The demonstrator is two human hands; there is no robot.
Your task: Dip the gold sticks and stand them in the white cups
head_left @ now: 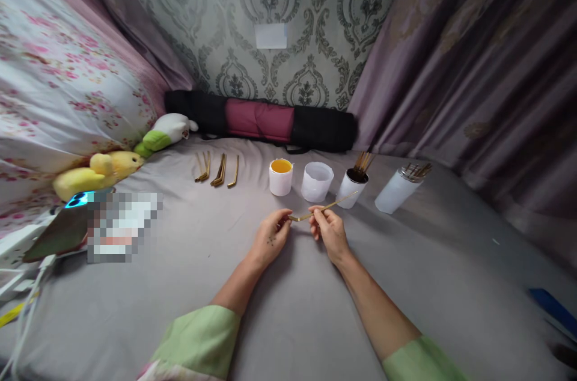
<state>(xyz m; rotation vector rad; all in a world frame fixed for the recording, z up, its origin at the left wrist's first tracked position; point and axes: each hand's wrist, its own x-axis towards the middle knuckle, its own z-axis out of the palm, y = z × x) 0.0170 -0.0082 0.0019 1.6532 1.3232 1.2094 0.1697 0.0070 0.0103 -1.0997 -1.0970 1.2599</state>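
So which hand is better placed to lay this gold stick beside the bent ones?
Likely left: the left hand pinches the thin gold stick on the side where the bent gold sticks lie; the right hand is nearer the white cups.

No legible text, label, brand, number or sign found. The flat white item point(121, 226) lying at the left of the grey bed sheet point(189, 267) is blurred into blocks and cannot be read. A small dark mark on the back of the left hand point(271, 240) is too small to make out.
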